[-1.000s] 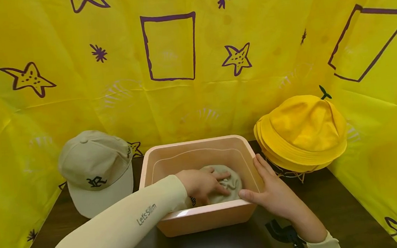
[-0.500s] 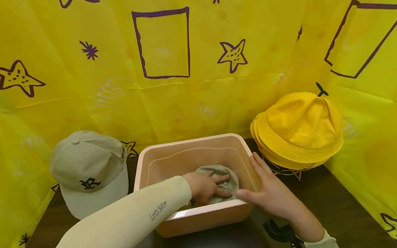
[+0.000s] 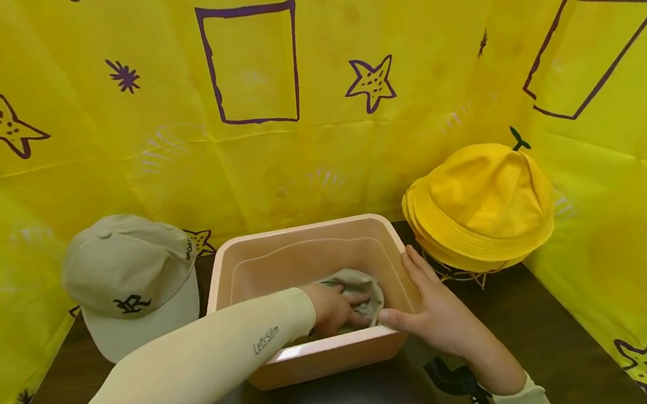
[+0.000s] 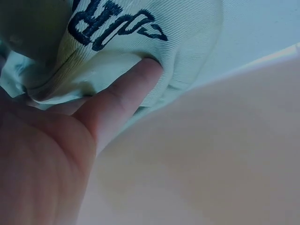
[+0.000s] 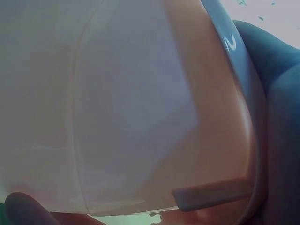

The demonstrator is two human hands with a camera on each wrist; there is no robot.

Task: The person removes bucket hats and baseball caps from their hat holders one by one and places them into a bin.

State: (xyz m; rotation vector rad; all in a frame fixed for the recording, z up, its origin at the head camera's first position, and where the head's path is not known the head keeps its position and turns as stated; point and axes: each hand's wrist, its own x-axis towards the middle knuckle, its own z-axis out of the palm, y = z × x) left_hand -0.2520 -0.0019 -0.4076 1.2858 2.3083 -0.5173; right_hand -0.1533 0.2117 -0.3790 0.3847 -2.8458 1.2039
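Inside the pink rectangular basin (image 3: 326,361) lies a beige cap (image 3: 359,276), its crown crumpled inward. My left hand (image 3: 329,307) reaches over the near rim and grips the cap, fingers sunk into the folded cloth. In the left wrist view, the thumb (image 4: 122,96) presses beside dark embroidered lettering on the cap (image 4: 192,42); the other fingers are mostly hidden. At the basin's near right corner my right hand (image 3: 433,304) holds the rim, thumb over the front edge and fingers along the right side. The right wrist view shows the basin wall (image 5: 131,93) close up.
Left of the basin stands another beige cap (image 3: 133,270) with a dark monogram. Stacked yellow bucket hats (image 3: 480,207) with a green sprout sit on a wire stand at right. A yellow patterned sheet (image 3: 263,169) hangs behind the dark table (image 3: 518,319).
My left fingers have pushed deeper into the cap, folding its crown inward. The right hand keeps its hold on the rim. The head view has shifted, so the scene sits slightly further left.
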